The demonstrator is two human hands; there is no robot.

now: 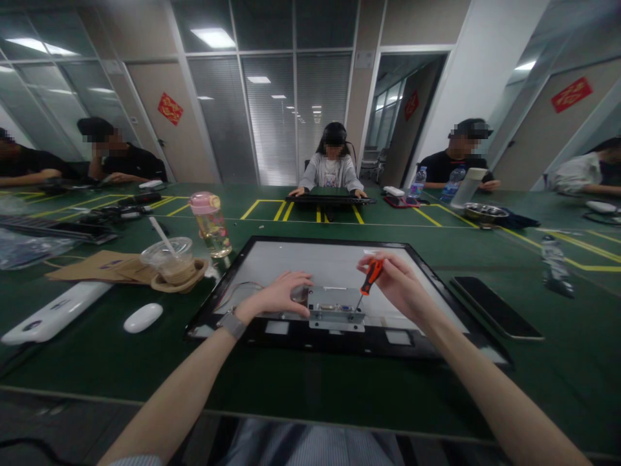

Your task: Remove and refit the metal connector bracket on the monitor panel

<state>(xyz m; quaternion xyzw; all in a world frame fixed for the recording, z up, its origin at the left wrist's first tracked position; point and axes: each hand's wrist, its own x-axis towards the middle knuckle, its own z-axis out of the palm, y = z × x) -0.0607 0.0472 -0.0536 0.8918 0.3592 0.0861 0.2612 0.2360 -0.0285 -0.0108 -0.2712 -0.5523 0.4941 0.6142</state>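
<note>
A black-framed monitor panel (291, 340) lies face down on the green table, its silver back up. A small grey metal connector box (337, 307) sits on its near middle. My right hand (395, 285) is closed round an orange-handled screwdriver (371, 277), whose tip points down at the right end of the box. My left hand (281, 294) rests at the box's left end with fingers curled over a small round object that I cannot make out. A watch is on my left wrist.
Left of the panel lie a white mouse (142, 317), a white flat device (53, 314), a plastic cup with straw (168, 257) and a pink-lidded bottle (211, 225). A dark phone (495, 306) lies to the right. Several people sit round the table.
</note>
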